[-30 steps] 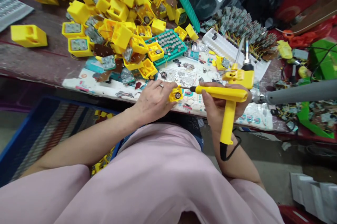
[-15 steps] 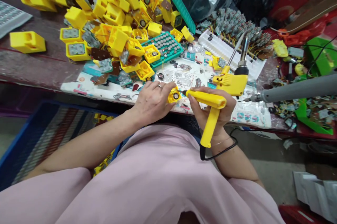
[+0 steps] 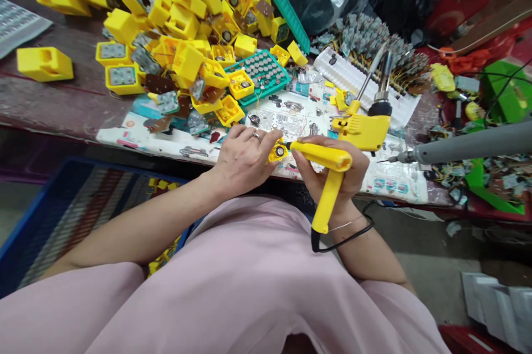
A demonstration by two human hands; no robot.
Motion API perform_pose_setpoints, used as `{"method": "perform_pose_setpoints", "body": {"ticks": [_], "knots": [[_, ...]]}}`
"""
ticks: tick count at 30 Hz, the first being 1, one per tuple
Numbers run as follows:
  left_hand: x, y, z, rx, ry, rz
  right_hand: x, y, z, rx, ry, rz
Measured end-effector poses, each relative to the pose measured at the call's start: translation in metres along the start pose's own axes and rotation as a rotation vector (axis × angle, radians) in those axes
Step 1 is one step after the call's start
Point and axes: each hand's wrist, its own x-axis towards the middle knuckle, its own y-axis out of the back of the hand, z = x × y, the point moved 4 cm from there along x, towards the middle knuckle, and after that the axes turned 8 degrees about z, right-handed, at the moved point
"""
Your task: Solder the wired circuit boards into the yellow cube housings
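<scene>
My left hand holds a small yellow housing at the table's front edge; a round dark-rimmed part shows inside it. Wrapped round the yellow handle of a soldering gun is my right hand. The gun's dark front end points left at the housing, and its tip is too small to make out there. A black cord hangs from the grip by my right wrist. Just behind my hands lie a printed sheet and a teal tray of small round metal parts.
Yellow housings are heaped at the back left. A second yellow soldering gun stands right of my right hand. A grey rod-shaped tool juts in from the right. Wired grey parts lie behind a white tray.
My right hand and the soldering gun have shifted slightly left. The housing in my left hand has moved very little.
</scene>
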Motion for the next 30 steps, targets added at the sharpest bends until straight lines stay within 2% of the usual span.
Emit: {"method": "perform_pose_setpoints", "body": {"ticks": [4,9,11,13,15,17,19,22,24,30], "knots": [[0.000,0.000,0.000,0.020,0.013,-0.005,0.003,0.000,0.002,-0.077,0.041,0.028],[-0.004,-0.002,-0.012,-0.145,0.158,-0.045,0.011,0.017,0.014,-0.115,-0.123,0.136],[-0.004,-0.004,-0.021,-0.362,0.275,-0.082,0.014,0.024,0.016,-0.147,-0.174,0.133],[-0.002,-0.008,-0.026,-0.708,0.432,-0.142,0.017,0.028,0.015,-0.148,-0.177,0.119],[0.001,-0.013,-0.026,-1.094,0.599,-0.245,0.018,0.030,0.011,-0.116,-0.171,0.120],[0.004,-0.016,-0.021,-1.369,0.730,-0.351,0.018,0.029,0.007,-0.074,-0.170,0.116],[0.005,-0.018,-0.017,-1.461,0.800,-0.423,0.016,0.026,0.003,-0.034,-0.173,0.081],[0.002,-0.020,-0.015,-1.455,0.853,-0.452,0.015,0.025,0.001,0.008,-0.182,0.075],[0.000,-0.021,-0.015,-1.530,0.916,-0.462,0.013,0.027,0.001,0.032,-0.192,0.086],[-0.002,-0.024,-0.008,-1.919,1.304,-0.447,0.007,0.026,0.002,0.128,-0.134,0.039]]}}
